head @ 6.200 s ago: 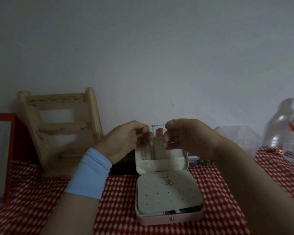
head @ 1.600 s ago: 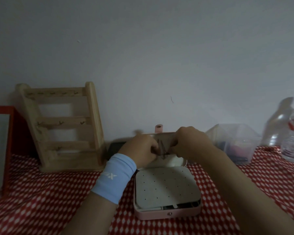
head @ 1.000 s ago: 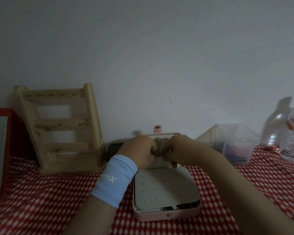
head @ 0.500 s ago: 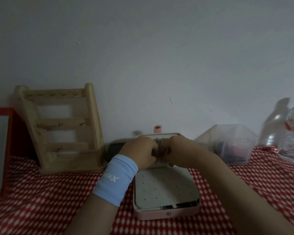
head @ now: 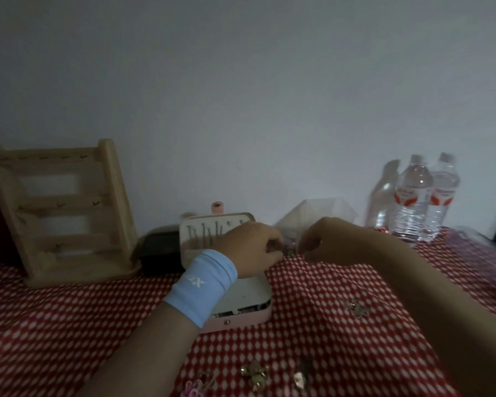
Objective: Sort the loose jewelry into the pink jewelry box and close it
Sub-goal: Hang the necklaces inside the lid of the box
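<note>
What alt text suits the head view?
A left hand and right hand meet beside an open pink jewelry box on a red checked tablecloth, both curled at a small item. Loose jewelry lies nearer; a wooden rack stands left, water bottles right.

Running red with small white diamonds across the tablecloth (head: 69, 325); showing pale pink on the jewelry box (head: 241, 318) shell, cream on its speckled insert; displaying light blue with white lettering on the wristband (head: 201, 283); flashing red-and-white labels on clear bottles (head: 413, 200).
</note>
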`<act>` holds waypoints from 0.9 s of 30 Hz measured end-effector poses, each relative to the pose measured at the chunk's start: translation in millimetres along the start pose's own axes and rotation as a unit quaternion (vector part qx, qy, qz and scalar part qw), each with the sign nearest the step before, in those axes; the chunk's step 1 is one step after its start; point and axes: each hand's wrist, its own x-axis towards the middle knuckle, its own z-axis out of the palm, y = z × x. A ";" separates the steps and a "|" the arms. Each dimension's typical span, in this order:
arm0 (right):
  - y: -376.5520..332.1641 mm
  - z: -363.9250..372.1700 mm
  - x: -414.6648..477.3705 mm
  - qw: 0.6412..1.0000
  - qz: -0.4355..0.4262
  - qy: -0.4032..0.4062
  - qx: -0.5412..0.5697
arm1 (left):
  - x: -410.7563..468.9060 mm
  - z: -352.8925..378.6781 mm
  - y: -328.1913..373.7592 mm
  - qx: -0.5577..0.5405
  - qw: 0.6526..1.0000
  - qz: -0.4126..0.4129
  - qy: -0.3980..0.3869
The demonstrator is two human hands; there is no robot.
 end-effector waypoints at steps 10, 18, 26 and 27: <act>61.7 17.9 -48.5 0.983 0.033 -0.162 -0.085 | 21.4 68.4 77.3 0.043 0.987 0.015 -0.154; 76.2 41.7 -48.1 0.993 0.079 -0.076 -0.045 | 22.8 91.3 82.0 0.020 0.991 -0.009 -0.135; 75.6 31.7 -49.5 0.997 0.056 -0.047 0.031 | 22.8 83.4 68.8 -0.058 0.995 -0.027 -0.082; 73.5 29.1 -49.2 0.997 0.050 -0.036 0.048 | 21.7 77.5 65.7 -0.077 0.994 -0.030 -0.069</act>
